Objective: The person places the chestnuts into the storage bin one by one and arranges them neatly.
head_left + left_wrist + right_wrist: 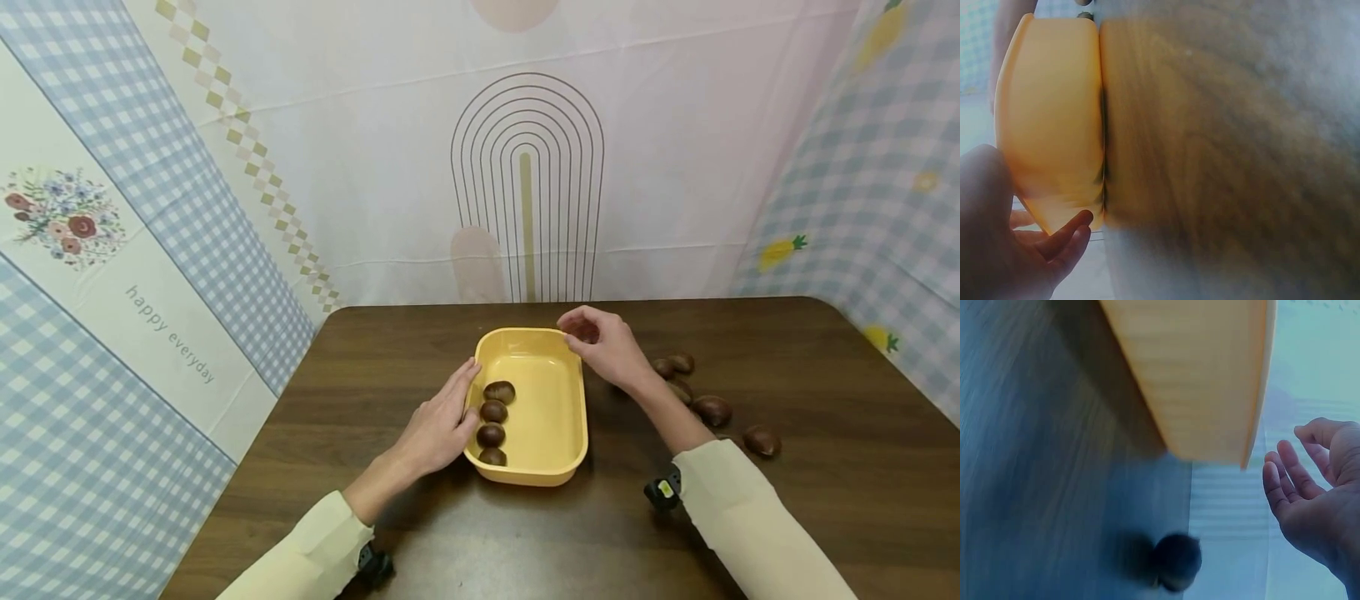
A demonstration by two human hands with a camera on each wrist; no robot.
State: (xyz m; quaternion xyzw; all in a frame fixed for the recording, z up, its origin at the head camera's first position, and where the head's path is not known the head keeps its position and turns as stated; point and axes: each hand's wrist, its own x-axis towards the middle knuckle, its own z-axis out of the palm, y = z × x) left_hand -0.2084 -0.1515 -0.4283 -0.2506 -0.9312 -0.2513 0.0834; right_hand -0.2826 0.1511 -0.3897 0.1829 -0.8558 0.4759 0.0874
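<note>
My left hand (435,429) holds the left side of a yellow rectangular container (547,477), thumb at the rim and fingers along its outer wall. Inside, several brown chestnuts (491,435) form a line down the left side. At the far right corner, my right hand (611,346) hovers by the rim, its fingers loosely bent. In the right wrist view a gap shows between thumb and fingertips (1270,469), with nothing visible between them. One dark chestnut (1177,561) lies on the table close to the container there.
More loose chestnuts (712,410) are scattered on the brown wooden table (360,367) right of the container, some partly hidden by the right forearm. A patterned cloth backdrop (390,167) rises behind the table's far edge.
</note>
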